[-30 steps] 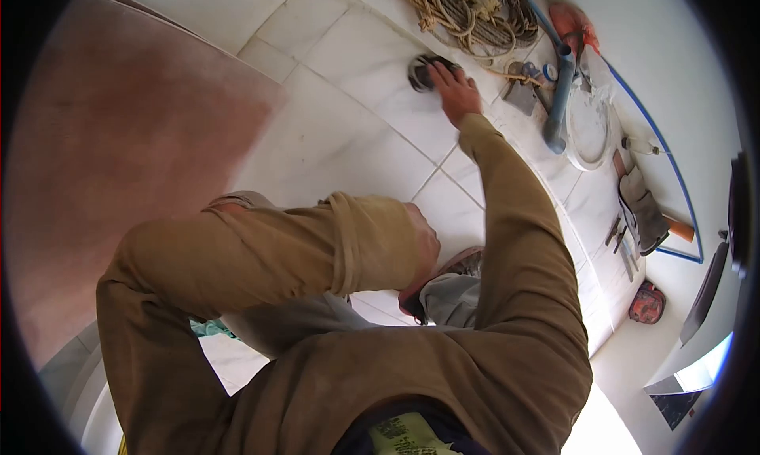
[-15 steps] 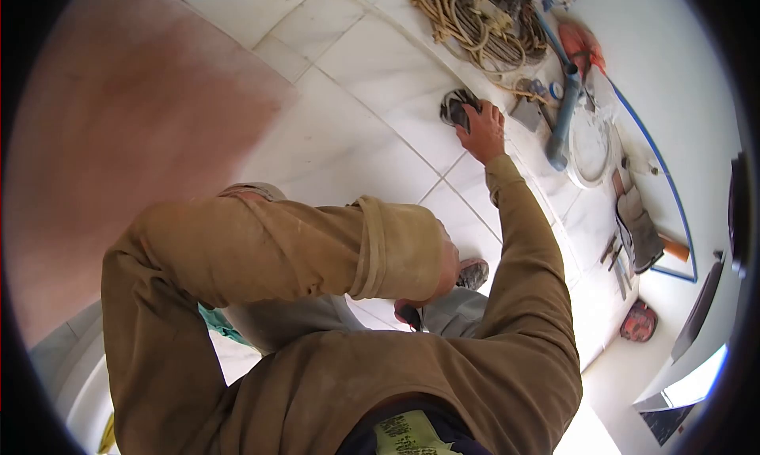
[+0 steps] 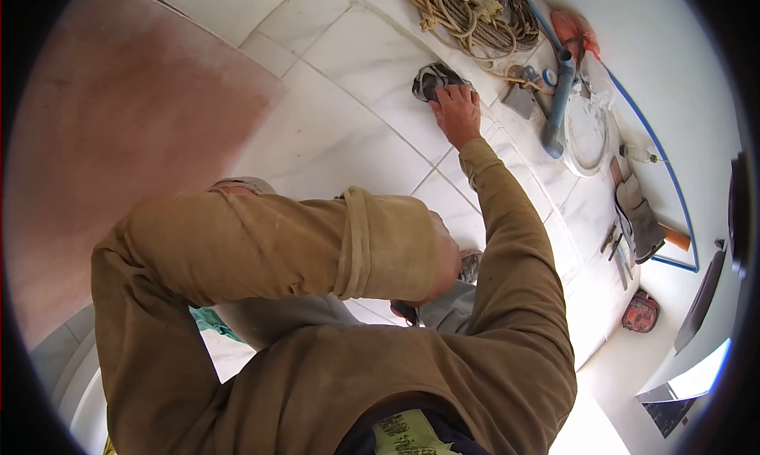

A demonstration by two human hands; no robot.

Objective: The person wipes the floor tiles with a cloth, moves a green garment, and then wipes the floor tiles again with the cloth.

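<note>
My right hand point(image 3: 459, 113) reaches far out over the pale marble-look floor tiles point(image 3: 340, 150). Its fingers are closed over a bunched black-and-grey cloth point(image 3: 434, 81) pressed to the floor near a long tile edge. My left arm is bent across my body, in a brown sleeve point(image 3: 261, 245) with a thick rolled cuff. Past the cuff only some bare skin of my left hand or wrist point(image 3: 447, 263) shows; the fingers are hidden. Close by it a shoe point(image 3: 471, 267) is partly visible on the floor.
A coil of rope point(image 3: 475, 20) lies beyond my right hand. Right of it are a blue-grey pipe point(image 3: 560, 107), a trowel point(image 3: 520, 100), a white bucket point(image 3: 586, 138) and a red bag point(image 3: 574, 34). A tool pouch point(image 3: 640, 218) lies by the wall. A reddish-brown sheet point(image 3: 142, 138) covers the left floor.
My right hand has slid the cloth forward and to the left across the tiles. The view has shifted slightly; the left arm stays bent.
</note>
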